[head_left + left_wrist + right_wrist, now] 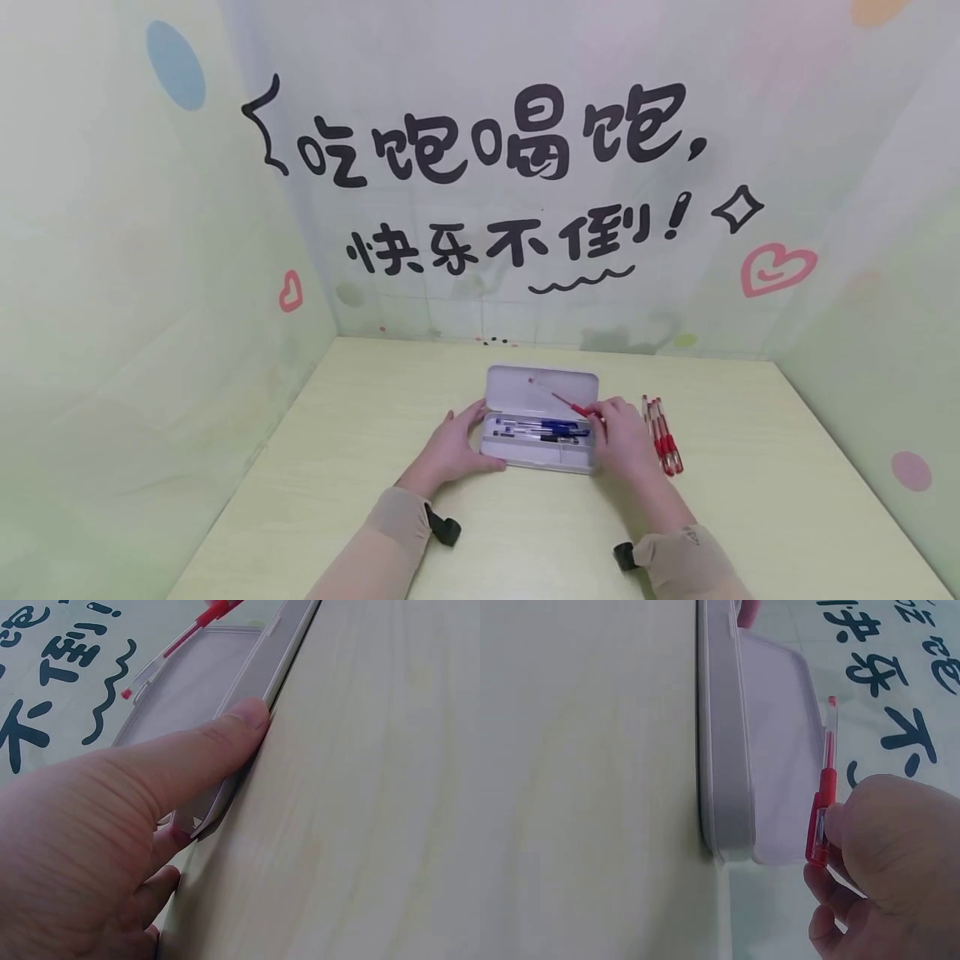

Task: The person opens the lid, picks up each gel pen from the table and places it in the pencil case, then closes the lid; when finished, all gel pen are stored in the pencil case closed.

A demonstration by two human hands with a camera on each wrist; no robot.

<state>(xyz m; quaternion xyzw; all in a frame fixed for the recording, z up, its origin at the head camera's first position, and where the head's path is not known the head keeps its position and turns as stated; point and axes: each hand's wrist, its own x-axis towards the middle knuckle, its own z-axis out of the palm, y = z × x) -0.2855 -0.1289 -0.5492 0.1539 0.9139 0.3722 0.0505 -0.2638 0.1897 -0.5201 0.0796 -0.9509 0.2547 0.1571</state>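
Observation:
A white pencil case (pixel 525 452) stands on the table with its lid (pixel 513 390) raised at the back. Blue pens (pixel 558 427) and a black-gripped pen (pixel 551 438) lie in its rear compartment. My left hand (pixel 453 450) holds the case by its left end, the thumb along the front edge and the other fingers around the side. Between thumb and fingers, my right hand (pixel 626 437) pinches a red pen (pixel 826 795) above the case's right end. That pen slants up and left in front of the lid in the head view.
Several red pens (pixel 663 442) lie side by side on the table, to the right of my right hand. Printed cloth walls (pixel 487 308) border the table (pixel 360 400) at the back and both sides.

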